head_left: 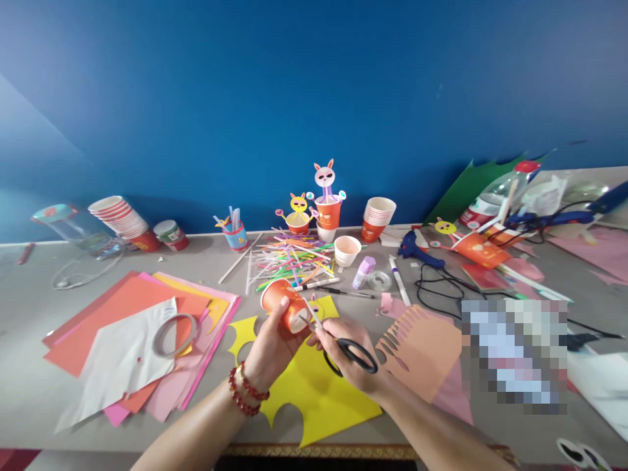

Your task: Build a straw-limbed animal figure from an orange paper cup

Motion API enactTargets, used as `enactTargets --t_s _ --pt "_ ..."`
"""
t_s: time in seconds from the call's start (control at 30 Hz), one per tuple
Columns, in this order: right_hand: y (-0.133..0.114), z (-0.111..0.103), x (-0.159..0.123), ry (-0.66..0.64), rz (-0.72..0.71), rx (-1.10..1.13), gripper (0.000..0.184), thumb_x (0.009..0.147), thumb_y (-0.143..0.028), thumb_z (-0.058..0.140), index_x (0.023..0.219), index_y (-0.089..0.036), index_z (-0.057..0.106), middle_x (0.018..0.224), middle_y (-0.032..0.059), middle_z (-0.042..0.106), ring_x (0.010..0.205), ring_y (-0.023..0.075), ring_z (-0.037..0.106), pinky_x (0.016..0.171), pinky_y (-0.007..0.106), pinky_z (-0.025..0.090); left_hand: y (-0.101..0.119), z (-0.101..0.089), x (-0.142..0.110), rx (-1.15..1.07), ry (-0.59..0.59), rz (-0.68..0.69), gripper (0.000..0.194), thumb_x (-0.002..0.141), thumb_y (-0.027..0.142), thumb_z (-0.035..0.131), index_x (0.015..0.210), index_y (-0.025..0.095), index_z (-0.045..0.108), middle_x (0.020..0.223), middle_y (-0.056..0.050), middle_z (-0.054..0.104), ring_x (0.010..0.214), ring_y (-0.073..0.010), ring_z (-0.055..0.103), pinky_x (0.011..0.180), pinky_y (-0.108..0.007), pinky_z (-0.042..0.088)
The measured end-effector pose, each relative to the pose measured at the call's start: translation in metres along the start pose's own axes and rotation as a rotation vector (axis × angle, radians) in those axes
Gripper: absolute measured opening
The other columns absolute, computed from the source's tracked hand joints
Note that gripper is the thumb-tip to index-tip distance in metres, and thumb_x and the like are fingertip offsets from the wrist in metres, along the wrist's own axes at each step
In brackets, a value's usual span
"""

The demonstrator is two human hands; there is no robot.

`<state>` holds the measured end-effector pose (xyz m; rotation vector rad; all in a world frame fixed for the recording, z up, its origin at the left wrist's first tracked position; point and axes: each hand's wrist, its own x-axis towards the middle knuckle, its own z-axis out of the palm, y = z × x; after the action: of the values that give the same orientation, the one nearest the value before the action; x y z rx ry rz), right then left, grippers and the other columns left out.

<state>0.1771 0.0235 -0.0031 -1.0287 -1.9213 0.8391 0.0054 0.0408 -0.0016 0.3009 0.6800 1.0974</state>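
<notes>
My left hand is wrapped round an orange paper cup, tilted so that its white base faces right toward me. In my right hand are black-handled scissors, gripped near the pivot rather than by the finger loops. One blade tip reaches the cup's base, and the other blade points up beside the cup. Whether the tip has pierced the base I cannot tell. Under both hands lies a yellow paper sheet with rounded cutouts along its edges.
Coloured sticks lie heaped behind the cup, near finished cup figures. Layered coloured paper and a tape roll are at left. A blue glue gun with trailing black cord, a glue stick and cut orange paper are at right.
</notes>
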Motion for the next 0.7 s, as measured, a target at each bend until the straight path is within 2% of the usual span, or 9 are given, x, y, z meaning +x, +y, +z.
enactTargets --t_s 0.17,0.23,0.33,0.53,0.7 --pt "0.000 -0.004 0.005 0.001 -0.168 -0.103 0.027 0.100 -0.024 0.044 0.076 -0.022 0.058 0.071 0.0033 0.069 0.066 0.0168 0.064 0.063 0.026 0.044 0.003 0.004 -0.001 0.004 0.049 -0.065 0.030 0.093 0.037 0.061 0.087 0.008 0.068 0.078 -0.009 0.072 0.066 -0.0177 0.067 0.064 -0.030 0.058" --pt "-0.002 -0.005 0.006 -0.014 -0.193 -0.114 0.027 0.099 -0.022 0.044 0.076 -0.022 0.058 0.071 0.0034 0.068 0.065 0.0167 0.063 0.063 0.026 0.043 0.003 0.006 -0.001 0.002 0.059 -0.082 0.031 0.093 0.037 0.062 0.084 0.008 0.067 0.074 -0.008 0.071 0.062 -0.0172 0.066 0.062 -0.030 0.058" --pt "-0.005 -0.009 0.007 -0.028 -0.133 -0.084 0.029 0.098 -0.024 0.046 0.074 -0.022 0.061 0.070 0.0029 0.069 0.064 0.0163 0.064 0.061 0.026 0.044 0.002 0.006 0.000 -0.028 0.066 -0.104 0.034 0.093 0.039 0.060 0.083 0.007 0.066 0.071 -0.008 0.070 0.062 -0.0176 0.067 0.062 -0.030 0.059" --pt "-0.006 -0.015 -0.001 0.102 0.074 0.111 0.041 0.099 -0.032 0.046 0.065 -0.021 0.065 0.065 0.0021 0.070 0.061 0.0163 0.066 0.063 0.027 0.047 0.002 0.002 0.004 -0.189 0.146 -0.170 0.040 0.095 0.048 0.056 0.091 0.009 0.064 0.078 -0.011 0.073 0.070 -0.0184 0.070 0.072 -0.032 0.061" --pt "0.000 -0.010 -0.005 0.182 0.207 0.233 0.043 0.099 -0.041 0.047 0.066 -0.021 0.064 0.064 0.0024 0.071 0.064 0.0181 0.065 0.066 0.029 0.048 0.002 0.003 0.003 -0.194 0.121 -0.176 0.038 0.093 0.048 0.058 0.091 0.011 0.064 0.077 -0.009 0.072 0.074 -0.0194 0.071 0.071 -0.032 0.060"
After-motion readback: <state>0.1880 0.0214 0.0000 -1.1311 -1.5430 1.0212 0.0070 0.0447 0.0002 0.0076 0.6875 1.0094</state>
